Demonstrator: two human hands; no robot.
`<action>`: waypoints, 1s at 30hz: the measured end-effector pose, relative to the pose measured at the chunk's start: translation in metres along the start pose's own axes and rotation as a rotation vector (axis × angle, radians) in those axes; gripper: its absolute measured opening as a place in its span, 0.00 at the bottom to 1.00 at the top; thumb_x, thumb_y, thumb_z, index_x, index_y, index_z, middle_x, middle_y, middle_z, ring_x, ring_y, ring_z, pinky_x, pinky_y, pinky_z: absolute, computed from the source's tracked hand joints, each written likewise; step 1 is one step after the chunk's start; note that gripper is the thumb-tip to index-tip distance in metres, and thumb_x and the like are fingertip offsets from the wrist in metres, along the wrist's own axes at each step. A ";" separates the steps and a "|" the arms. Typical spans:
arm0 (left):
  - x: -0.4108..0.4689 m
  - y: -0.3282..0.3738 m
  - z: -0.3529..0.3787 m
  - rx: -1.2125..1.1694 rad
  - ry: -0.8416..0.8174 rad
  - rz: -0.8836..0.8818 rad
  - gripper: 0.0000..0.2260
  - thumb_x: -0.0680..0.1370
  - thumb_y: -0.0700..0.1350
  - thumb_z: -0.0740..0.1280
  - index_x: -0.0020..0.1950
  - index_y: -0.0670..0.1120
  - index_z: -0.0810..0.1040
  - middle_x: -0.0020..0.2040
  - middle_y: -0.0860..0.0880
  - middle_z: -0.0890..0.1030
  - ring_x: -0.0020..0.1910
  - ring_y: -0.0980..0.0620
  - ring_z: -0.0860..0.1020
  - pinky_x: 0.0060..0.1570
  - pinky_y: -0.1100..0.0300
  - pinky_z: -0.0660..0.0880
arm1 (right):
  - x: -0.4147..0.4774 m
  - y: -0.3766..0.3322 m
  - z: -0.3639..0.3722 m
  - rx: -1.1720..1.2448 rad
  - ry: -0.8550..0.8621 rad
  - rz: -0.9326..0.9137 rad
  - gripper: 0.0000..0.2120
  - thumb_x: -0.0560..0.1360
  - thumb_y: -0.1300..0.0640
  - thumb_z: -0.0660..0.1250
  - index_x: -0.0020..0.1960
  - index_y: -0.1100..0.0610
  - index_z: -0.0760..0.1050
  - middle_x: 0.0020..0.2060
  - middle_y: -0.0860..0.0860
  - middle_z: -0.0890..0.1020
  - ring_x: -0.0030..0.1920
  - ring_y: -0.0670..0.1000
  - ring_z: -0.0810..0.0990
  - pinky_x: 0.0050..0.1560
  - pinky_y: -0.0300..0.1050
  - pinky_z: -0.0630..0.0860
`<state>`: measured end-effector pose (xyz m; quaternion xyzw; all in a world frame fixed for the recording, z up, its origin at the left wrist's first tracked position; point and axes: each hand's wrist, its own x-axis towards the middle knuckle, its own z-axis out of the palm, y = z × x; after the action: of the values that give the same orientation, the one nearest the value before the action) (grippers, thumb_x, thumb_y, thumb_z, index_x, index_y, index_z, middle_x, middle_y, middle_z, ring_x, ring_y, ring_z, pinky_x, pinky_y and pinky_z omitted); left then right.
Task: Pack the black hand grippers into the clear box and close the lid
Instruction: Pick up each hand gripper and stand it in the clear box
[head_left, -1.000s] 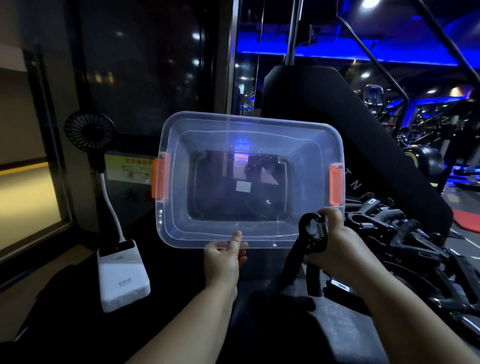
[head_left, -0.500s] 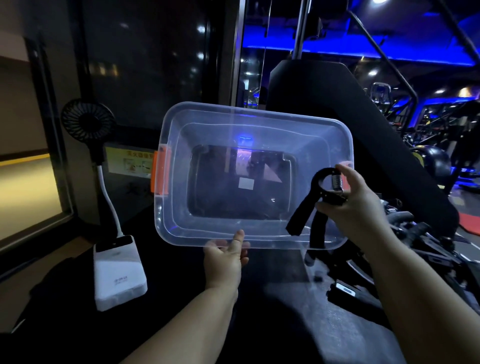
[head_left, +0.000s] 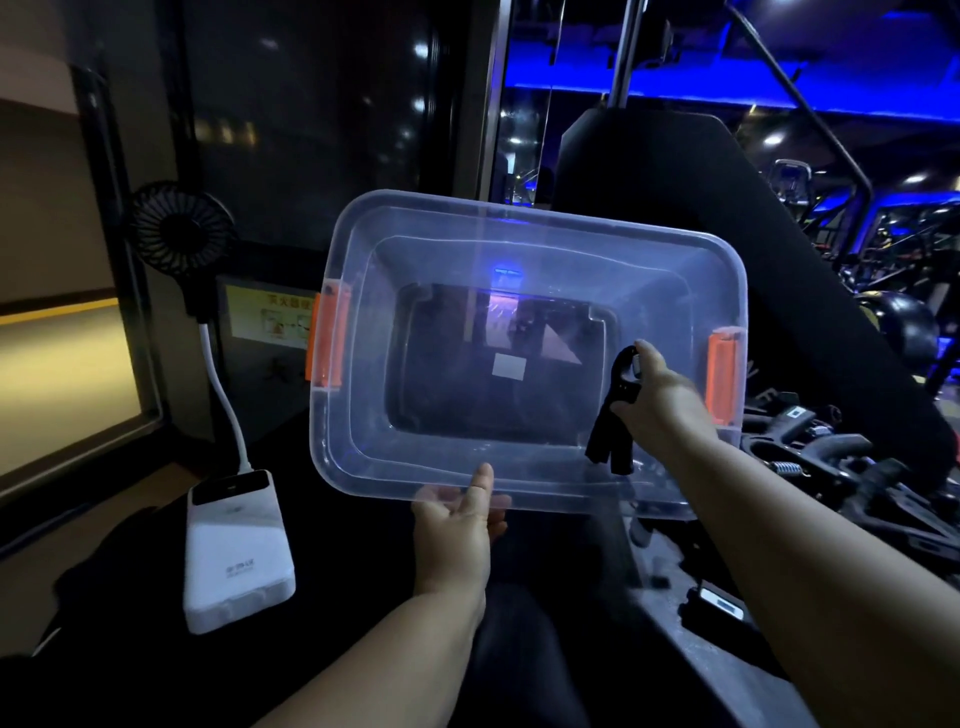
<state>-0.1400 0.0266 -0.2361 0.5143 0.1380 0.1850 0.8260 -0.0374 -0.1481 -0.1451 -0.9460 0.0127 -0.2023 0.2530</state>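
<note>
Right hand has one black hand gripper pinched at its looped spring end, fingers curled round the top. The two handles hang down and a bit left of that grip, close together. It's sitting in the mouth of the clear box, toward the box's right end. Can't tell if the handles actually touch the plastic.

Left hand is holding the box up by its near rim. The thumb is pressed on the inside and the other fingers show through the plastic behind it. So the box sits right above that grip, tipped so the opening faces the camera.

The box is see-through with rounded corners. There's an orange latch on the left end and another on the right end, just past the right hand's knuckles. There's also a small white sticker on the bottom.

Right of the right-hand grip and lower there's a dark pile of more grippers, springs and handles all tangled. Well left of the left hand there's a white power bank with a little black fan on a bendy white neck. A big black padded backrest rises behind the box. It's pretty dark, with blue lights in the back.
</note>
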 end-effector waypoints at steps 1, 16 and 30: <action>0.000 0.000 0.000 0.001 -0.001 0.002 0.15 0.77 0.47 0.66 0.55 0.39 0.68 0.35 0.45 0.82 0.37 0.52 0.79 0.38 0.61 0.76 | 0.005 0.000 0.003 -0.023 -0.010 -0.003 0.27 0.71 0.61 0.65 0.66 0.48 0.62 0.48 0.57 0.80 0.47 0.59 0.78 0.45 0.45 0.71; 0.008 -0.007 -0.002 -0.012 0.004 0.009 0.12 0.77 0.49 0.66 0.50 0.43 0.68 0.34 0.47 0.83 0.36 0.54 0.81 0.38 0.60 0.76 | 0.046 0.000 0.039 -0.538 0.055 -0.120 0.26 0.78 0.65 0.53 0.76 0.64 0.53 0.61 0.65 0.71 0.60 0.65 0.72 0.58 0.55 0.71; 0.011 -0.009 -0.001 -0.058 -0.016 0.049 0.11 0.77 0.47 0.66 0.49 0.42 0.67 0.29 0.48 0.82 0.32 0.58 0.80 0.38 0.58 0.76 | 0.056 0.009 0.050 -0.978 -0.099 -0.182 0.37 0.77 0.49 0.60 0.78 0.61 0.46 0.76 0.63 0.48 0.75 0.60 0.50 0.74 0.53 0.48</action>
<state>-0.1297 0.0287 -0.2449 0.4950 0.1133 0.2051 0.8367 0.0346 -0.1393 -0.1679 -0.9596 0.0116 -0.1489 -0.2383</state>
